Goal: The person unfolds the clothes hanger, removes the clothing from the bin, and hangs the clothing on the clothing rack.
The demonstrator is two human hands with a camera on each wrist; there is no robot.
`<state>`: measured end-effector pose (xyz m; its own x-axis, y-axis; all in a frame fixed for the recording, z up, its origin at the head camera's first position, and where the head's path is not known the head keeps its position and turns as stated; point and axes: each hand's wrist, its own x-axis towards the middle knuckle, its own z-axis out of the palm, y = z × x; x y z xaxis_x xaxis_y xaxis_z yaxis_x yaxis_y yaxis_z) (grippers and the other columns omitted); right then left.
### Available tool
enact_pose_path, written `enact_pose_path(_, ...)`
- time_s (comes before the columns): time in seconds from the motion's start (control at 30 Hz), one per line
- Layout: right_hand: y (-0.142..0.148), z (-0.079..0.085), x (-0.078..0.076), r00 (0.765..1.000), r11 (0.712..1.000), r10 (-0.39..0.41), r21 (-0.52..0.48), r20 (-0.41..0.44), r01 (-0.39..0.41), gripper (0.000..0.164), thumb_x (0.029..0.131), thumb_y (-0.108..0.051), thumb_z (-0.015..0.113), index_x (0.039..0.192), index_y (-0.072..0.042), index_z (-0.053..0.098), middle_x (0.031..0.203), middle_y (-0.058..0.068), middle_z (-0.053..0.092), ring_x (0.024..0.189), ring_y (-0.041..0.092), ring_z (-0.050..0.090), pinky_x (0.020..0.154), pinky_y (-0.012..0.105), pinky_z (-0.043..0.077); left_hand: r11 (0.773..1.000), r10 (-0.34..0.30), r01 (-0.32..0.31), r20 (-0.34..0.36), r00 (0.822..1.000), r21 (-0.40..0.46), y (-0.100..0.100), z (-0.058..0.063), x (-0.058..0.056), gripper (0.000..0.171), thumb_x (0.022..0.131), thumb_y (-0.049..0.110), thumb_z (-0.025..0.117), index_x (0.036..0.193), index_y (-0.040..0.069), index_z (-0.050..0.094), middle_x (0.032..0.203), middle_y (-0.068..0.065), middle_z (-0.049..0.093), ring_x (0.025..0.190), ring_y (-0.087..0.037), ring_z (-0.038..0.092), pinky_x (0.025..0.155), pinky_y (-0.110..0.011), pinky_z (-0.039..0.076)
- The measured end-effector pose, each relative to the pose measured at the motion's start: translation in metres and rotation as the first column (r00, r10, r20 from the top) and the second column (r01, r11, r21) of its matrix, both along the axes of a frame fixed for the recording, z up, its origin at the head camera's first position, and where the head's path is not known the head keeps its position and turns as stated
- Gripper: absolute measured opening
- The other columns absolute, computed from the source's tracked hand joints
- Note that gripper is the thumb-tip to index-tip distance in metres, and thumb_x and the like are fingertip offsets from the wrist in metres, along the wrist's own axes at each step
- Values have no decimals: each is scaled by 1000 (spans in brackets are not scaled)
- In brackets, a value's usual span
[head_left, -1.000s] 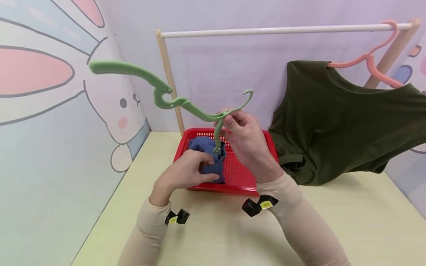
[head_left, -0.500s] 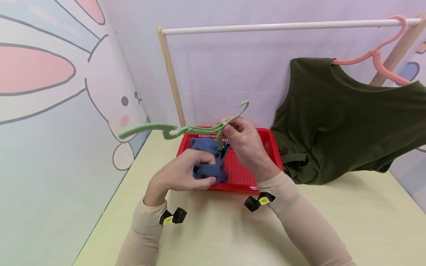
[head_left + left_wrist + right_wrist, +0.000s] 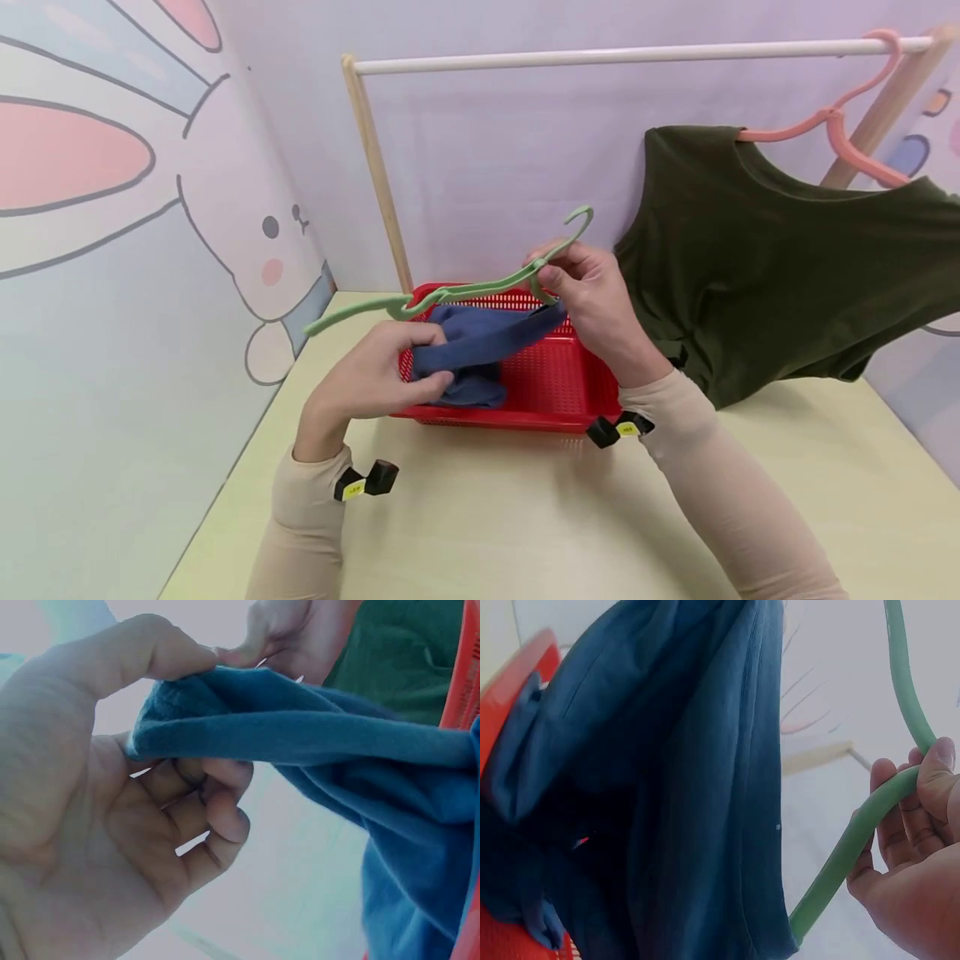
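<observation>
A blue garment (image 3: 491,340) is partly in a red basket (image 3: 487,418), one edge band stretched above it. My left hand (image 3: 371,367) pinches that band at its left end between thumb and fingers, as the left wrist view shows on the blue cloth (image 3: 300,739). My right hand (image 3: 596,296) grips a green jointed hanger (image 3: 480,290) just below its hook. One hanger arm extends left over the garment, behind my left hand. The short right arm slants down, its end meeting the garment's edge; in the right wrist view the hanger (image 3: 847,851) reaches the cloth's lower corner.
A white rail (image 3: 600,56) on wooden posts spans the back. At right, a dark green sleeveless top (image 3: 772,242) hangs from it on a pink hanger (image 3: 832,117). The pale table (image 3: 480,508) lies below, with a rabbit-painted wall (image 3: 240,233) at left.
The hanger's left arm has swung down and the hanger has shifted right with my right hand. My left hand has moved left, stretching out the garment's bunched edge.
</observation>
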<state>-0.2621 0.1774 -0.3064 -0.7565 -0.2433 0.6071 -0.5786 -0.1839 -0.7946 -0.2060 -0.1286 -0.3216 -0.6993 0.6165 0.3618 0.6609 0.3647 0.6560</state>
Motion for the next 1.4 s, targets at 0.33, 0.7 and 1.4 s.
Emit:
enact_pose_path(0.33,10,2,-3,999,999,-35,20,1,35,36,91,-33,82,110,-2,82,98,5,79,82,22,67,76,31,56,979,51,-45,-21,998,199,-11,1,-1,16,99,4,77,91,12,66,76,3,52,84,-22,59,73,-33,47)
enact_pose_path(0.7,29,40,7,986,990,-141,-17,-87,140,18,102,-9,80,112,6,80,87,12,78,87,23,74,82,36,50,899,383,-358,-56,922,253,-4,-3,-11,11,100,11,83,101,5,73,82,-5,63,81,-24,63,70,-27,46)
enact_pose_path(1.4,30,32,23,979,983,-184,-11,-87,184,23,99,-2,83,120,6,82,99,18,83,94,26,83,90,34,65,769,433,-386,28,901,509,9,-10,-17,12,102,9,82,107,-1,77,93,-4,74,80,-21,67,75,-23,57)
